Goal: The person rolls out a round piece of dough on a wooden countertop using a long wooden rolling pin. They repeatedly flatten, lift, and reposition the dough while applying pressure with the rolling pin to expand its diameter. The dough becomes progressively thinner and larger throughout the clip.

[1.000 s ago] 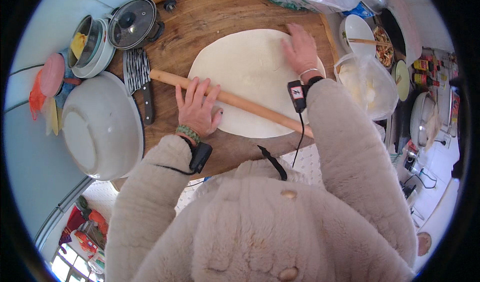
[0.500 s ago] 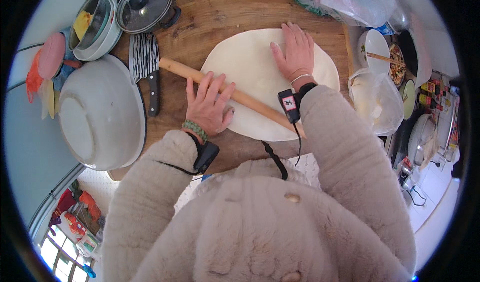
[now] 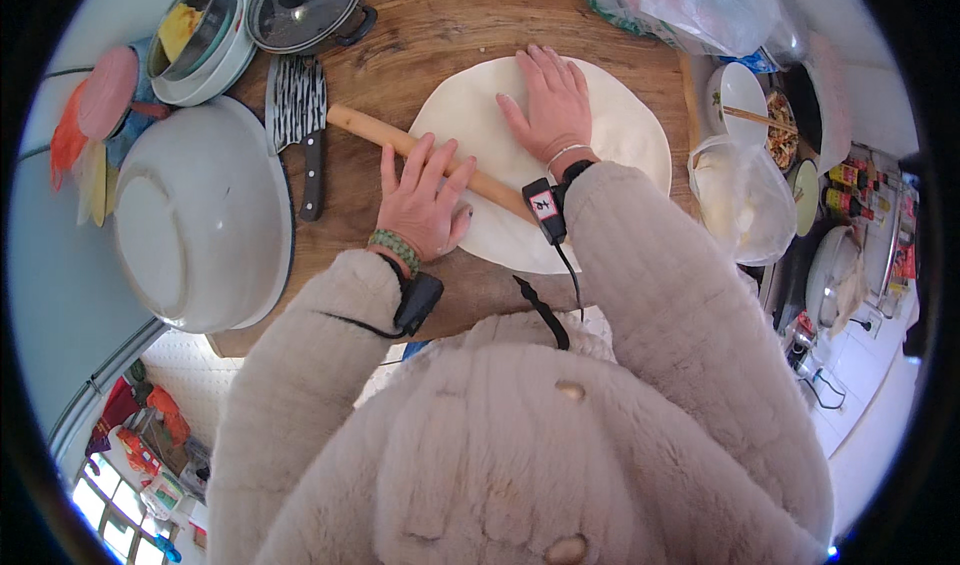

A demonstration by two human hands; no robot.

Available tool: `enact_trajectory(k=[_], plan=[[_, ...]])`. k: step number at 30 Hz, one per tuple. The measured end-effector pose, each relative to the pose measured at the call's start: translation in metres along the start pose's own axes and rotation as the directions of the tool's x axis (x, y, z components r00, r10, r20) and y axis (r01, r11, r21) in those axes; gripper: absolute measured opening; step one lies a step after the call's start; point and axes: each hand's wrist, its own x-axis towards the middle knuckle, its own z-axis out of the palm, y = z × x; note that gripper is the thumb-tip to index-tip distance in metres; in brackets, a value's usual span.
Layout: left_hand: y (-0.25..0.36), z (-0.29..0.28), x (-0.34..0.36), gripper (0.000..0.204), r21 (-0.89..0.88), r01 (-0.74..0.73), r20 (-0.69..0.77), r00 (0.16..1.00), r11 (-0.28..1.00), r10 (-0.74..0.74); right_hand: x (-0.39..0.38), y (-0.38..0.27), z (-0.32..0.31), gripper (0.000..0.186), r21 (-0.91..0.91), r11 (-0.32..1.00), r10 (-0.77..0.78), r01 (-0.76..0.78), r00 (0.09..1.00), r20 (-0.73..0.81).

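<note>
A wide round sheet of pale dough [image 3: 625, 140] lies flat on the wooden board. Across its left and near part rests a wooden rolling pin [image 3: 366, 126], slanting from upper left to lower right. My left hand [image 3: 425, 203] lies over the middle of the pin, palm down with fingers spread; it is open and not wrapped round it. My right hand [image 3: 556, 107] presses flat on the upper middle of the dough, fingers stretched out and open. The right wrist and sleeve hide the pin's far right end.
Left of the dough lie a cleaver [image 3: 312, 177] and a large upturned basin [image 3: 205, 215]. Stacked bowls [image 3: 215, 73] and a glass pot lid [image 3: 305, 7] stand behind. At right are a plastic bag of dough [image 3: 742, 205], a white bowl [image 3: 742, 90] and chopsticks [image 3: 757, 119] over chopped filling.
My right hand has slid left across the dough, from its upper right to its upper middle. My left hand stays on the rolling pin. The whole view has shifted slightly.
</note>
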Motion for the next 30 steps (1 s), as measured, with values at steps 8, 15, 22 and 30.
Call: enact_trajectory(k=[8,15,22,30], plan=[[-0.002,0.002,0.0,0.072,0.0,-0.019,-0.001,1.0,1.0,0.019,0.03,0.007,0.001,0.069,-0.001,1.0,-0.009,0.009,0.999,0.052],[0.0,0.0,0.001,0.073,0.01,-0.01,0.01,1.0,1.0,0.01,-0.003,-0.01,-0.008,0.073,0.01,0.996,-0.088,0.088,0.992,0.088],[-0.001,0.0,0.001,0.073,0.014,-0.018,-0.006,1.0,1.0,0.018,-0.004,-0.013,-0.002,0.073,0.037,0.994,-0.105,0.102,0.991,0.084],[-0.002,0.002,0.0,0.072,0.011,-0.005,0.017,1.0,1.0,0.004,0.01,0.031,-0.012,0.072,-0.024,0.996,-0.081,0.082,0.996,0.047]])
